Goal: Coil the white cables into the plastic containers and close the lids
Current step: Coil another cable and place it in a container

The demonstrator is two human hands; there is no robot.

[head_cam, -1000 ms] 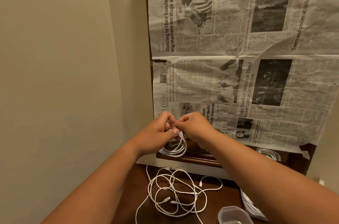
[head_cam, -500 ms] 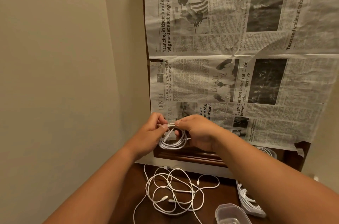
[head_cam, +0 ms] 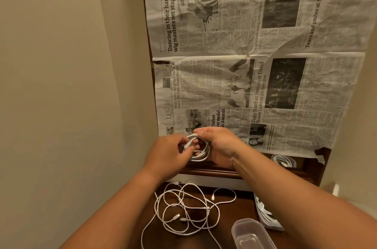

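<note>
Head view shows both hands raised above the table [head_cam: 234, 211], with a small coil [head_cam: 202, 156] of white cable between them. The right hand [head_cam: 221, 146] grips the coil at its top, fingers curled round the loops. The left hand [head_cam: 168, 154] pinches the cable's end just beside the loops. Below, loose white cables [head_cam: 189, 211] lie tangled on the table, near an empty container [head_cam: 252, 235] and a second container [head_cam: 266, 216] holding coiled cable.

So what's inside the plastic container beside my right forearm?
Coiled white cable shows inside the container. The right forearm covers its right side, hiding the rest.
</note>
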